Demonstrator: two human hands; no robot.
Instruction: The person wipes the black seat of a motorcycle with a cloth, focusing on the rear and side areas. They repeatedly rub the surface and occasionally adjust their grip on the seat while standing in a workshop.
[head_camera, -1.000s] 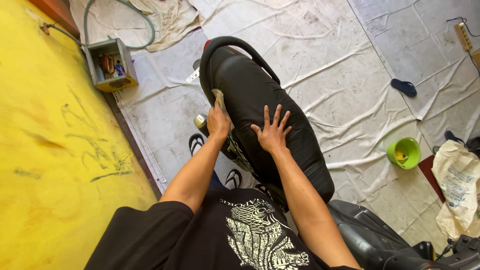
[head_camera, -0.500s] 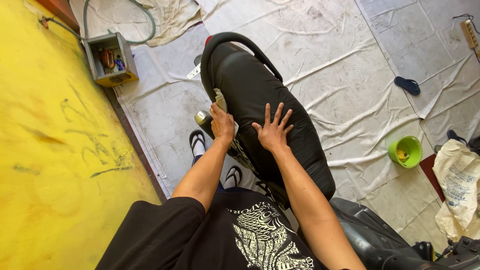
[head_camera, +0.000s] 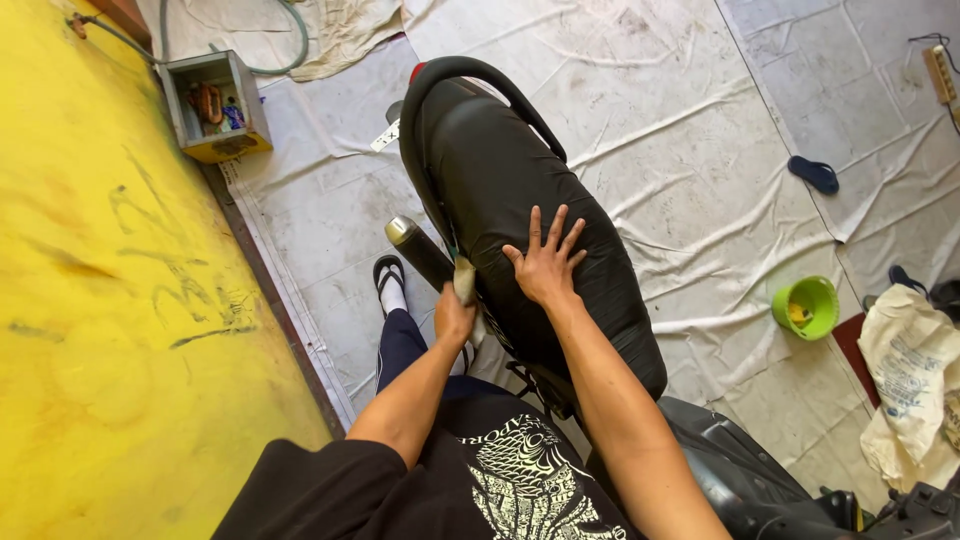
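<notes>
Black vinyl motorcycle seat (head_camera: 520, 190) fills the frame's centre; the right hand (head_camera: 545, 265) lies flat, fingers spread, while the left hand (head_camera: 455, 315) grips a pale cloth (head_camera: 465, 280) at its left edge. It looks smooth, padded and slippery, best steadied by flat palm pressure.

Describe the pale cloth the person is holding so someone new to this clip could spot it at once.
Start at the long black motorcycle seat running up the middle of the view. On its left edge, beside the chrome-tipped exhaust, the left hand grips a small cloth. It is pale and crumpled, the only light thing against the black seat, while the right hand lies flat and bare.
</notes>
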